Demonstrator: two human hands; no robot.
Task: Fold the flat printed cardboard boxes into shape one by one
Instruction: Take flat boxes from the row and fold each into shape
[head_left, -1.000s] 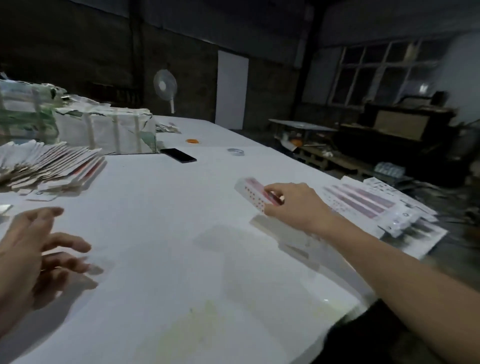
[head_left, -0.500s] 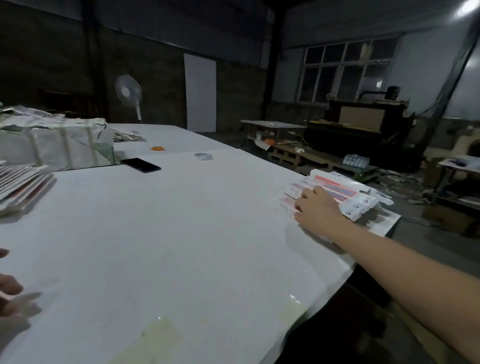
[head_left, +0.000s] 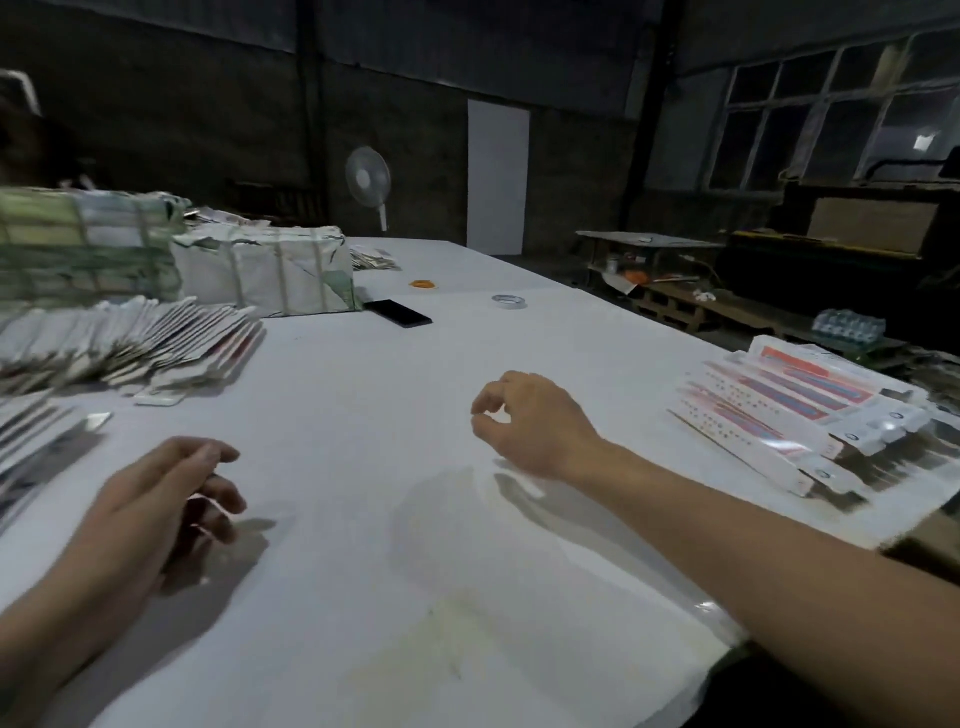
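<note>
Folded red-and-white printed boxes (head_left: 789, 410) lie in a row at the table's right edge. A fanned stack of flat printed cardboard boxes (head_left: 135, 343) sits at the left, with more flat pieces (head_left: 47, 441) at the near left edge. My right hand (head_left: 530, 421) hovers over the white table (head_left: 363, 395) mid-way between the two piles, fingers loosely curled, holding nothing. My left hand (head_left: 150, 499) hangs low at the near left, fingers loosely bent and empty.
Two strapped paper-wrapped bundles (head_left: 270, 270) stand at the back left. A black phone (head_left: 397, 313), a tape roll (head_left: 509, 300) and an orange item (head_left: 423, 283) lie farther back. A fan (head_left: 369, 182) stands behind the table. Benches and pallets fill the right side.
My right hand set the folded box down on the right-hand row, let go and drew back to the table's middle. My left hand has come back into view at the near left.
</note>
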